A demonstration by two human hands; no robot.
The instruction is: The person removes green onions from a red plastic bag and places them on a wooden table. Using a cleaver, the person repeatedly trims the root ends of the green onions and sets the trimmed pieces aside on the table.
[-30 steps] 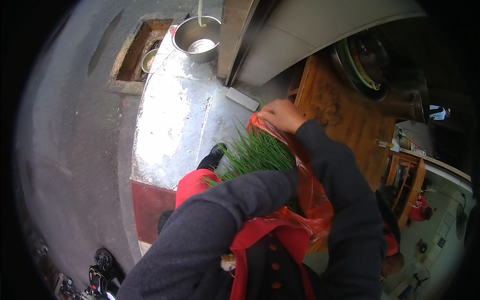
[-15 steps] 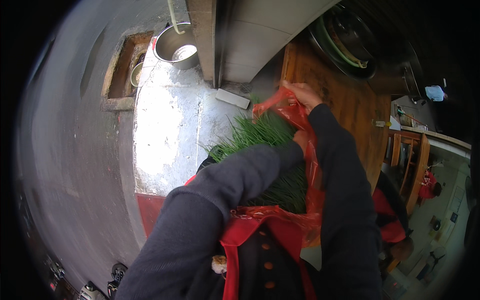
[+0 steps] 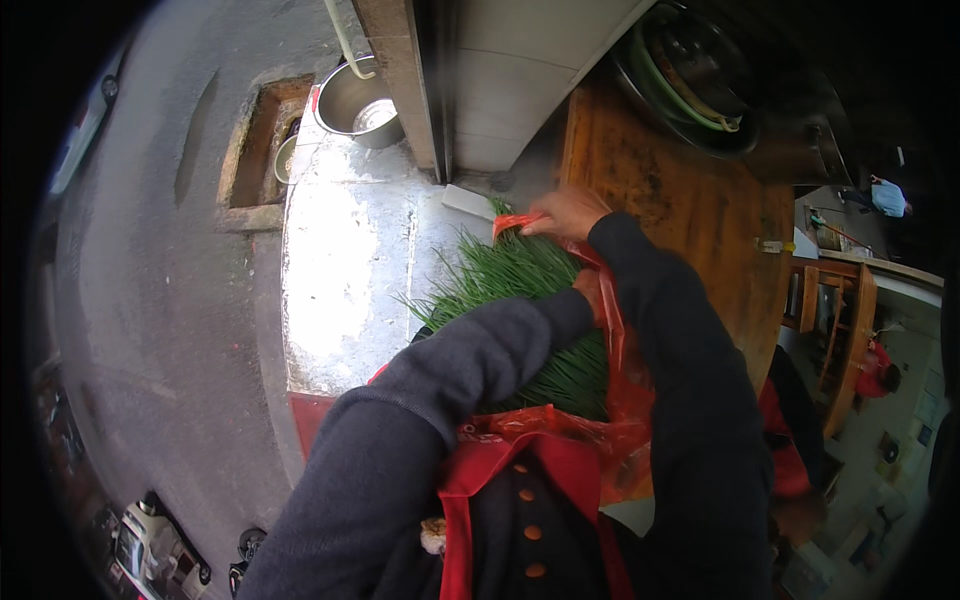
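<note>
A thick bundle of long, thin green chives (image 3: 510, 268) lies in front of me with an opened red plastic bag (image 3: 630, 385) along its right and near sides. My right hand (image 3: 568, 213) is closed on the bag's far edge, which it pulls over the leaf tips. My left arm crosses over the chives. My left hand (image 3: 590, 293) touches the inner side of the bag at the right of the bundle; its fingers are hidden, so its grip does not show.
A pale, worn ledge (image 3: 330, 250) runs along the left, with a metal pot (image 3: 375, 130) at its far end. A white block (image 3: 467, 201) lies beyond the chives. On the right is a wooden table (image 3: 690, 210) with stacked basins (image 3: 690, 80). Another person (image 3: 790, 440) is close at the right.
My right hand has moved left and nearer, drawing the red bag's edge down over the leaf tips. My left hand has shifted slightly. The whole view has turned a little.
</note>
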